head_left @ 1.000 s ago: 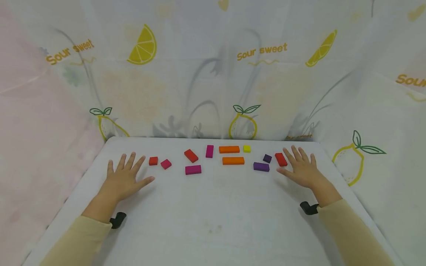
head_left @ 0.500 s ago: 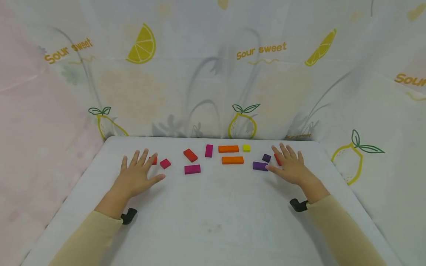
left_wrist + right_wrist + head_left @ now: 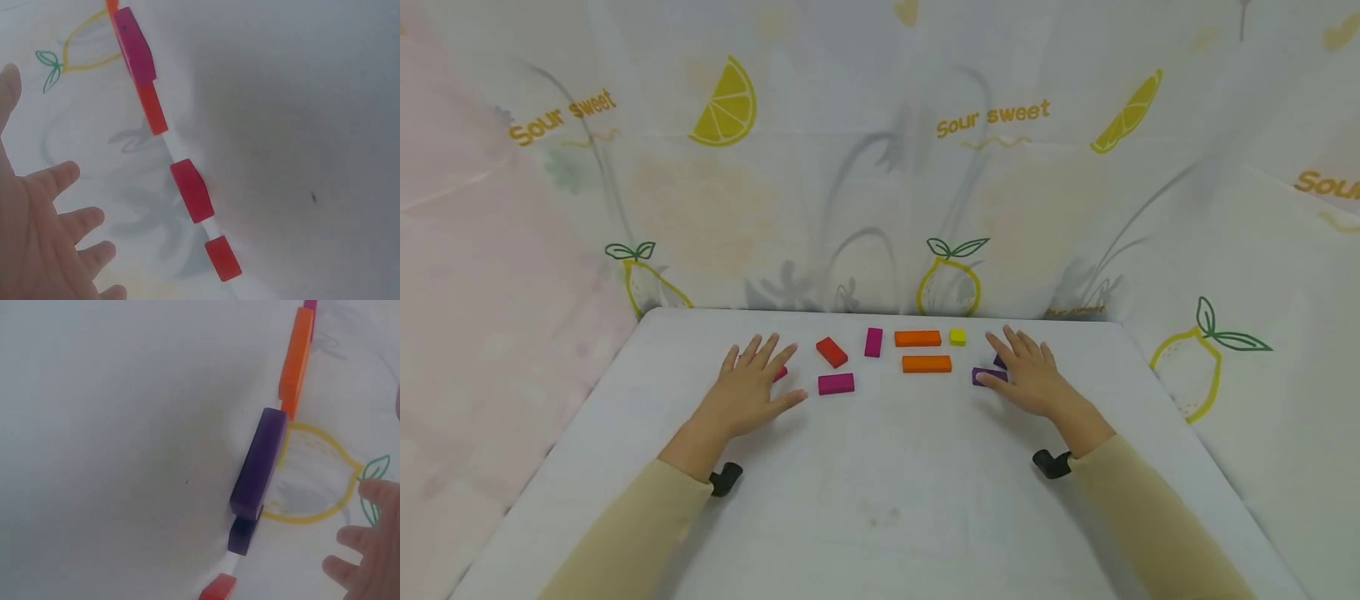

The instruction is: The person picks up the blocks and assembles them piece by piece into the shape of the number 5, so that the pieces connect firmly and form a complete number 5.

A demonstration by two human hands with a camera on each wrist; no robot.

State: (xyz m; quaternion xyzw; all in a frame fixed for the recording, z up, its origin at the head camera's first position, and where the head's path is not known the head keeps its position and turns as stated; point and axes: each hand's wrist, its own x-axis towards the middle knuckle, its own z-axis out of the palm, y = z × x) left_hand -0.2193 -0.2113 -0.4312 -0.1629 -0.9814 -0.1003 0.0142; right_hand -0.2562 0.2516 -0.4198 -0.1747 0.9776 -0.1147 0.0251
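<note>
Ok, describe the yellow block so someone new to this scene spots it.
On the white table, go to the far edge, below the middle lemon drawing. In the head view, the small yellow block sits just right of the farther orange bar. It is the only yellow block, stubbier than that bar.

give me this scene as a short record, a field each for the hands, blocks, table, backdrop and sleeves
left hand: left hand spread, holding nothing, nearest the crimson block and red cube
right hand: right hand spread, holding nothing, nearest the purple block and dark purple cube
middle blocks: two orange blocks, two magenta blocks, red block, yellow cube
table: white table
backdrop: pale lemon-print cloth
sleeves: beige sleeves
</note>
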